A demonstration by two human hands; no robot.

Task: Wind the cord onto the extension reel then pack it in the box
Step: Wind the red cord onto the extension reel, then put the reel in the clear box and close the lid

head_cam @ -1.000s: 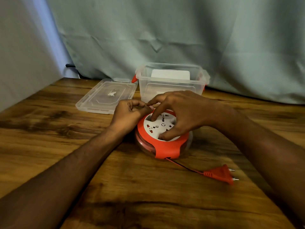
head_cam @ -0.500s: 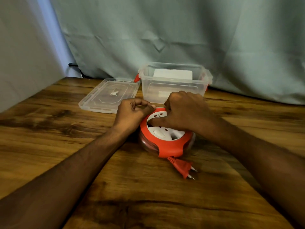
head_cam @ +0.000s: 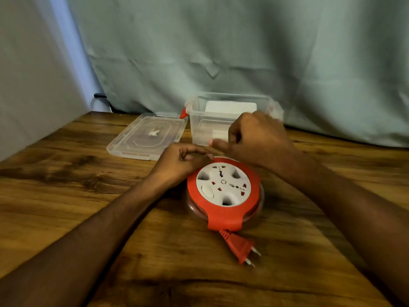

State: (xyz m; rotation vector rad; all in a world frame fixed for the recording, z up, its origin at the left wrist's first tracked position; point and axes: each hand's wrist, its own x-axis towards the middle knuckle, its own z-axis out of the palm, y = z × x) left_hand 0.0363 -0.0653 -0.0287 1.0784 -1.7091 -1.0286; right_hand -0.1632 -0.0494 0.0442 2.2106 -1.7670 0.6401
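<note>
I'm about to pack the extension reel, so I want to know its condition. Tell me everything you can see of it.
The extension reel lies flat on the wooden table, sockets up. It has an orange frame around a white round socket face with a white switch, over a clear lower housing. The cord looks fully wound; only the orange two-pin plug sticks out at its near edge. The left hand grips its far left rim; the right hand is above it, apparently not touching.

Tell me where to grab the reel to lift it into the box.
Take the reel by its red rim, one hand on each side, coming from above. It lies flat, socket face up, round and wide, so opposite edges probably give the steadiest hold. The plug sticks out at the near edge, so avoid that side. The box stands open behind.
</note>
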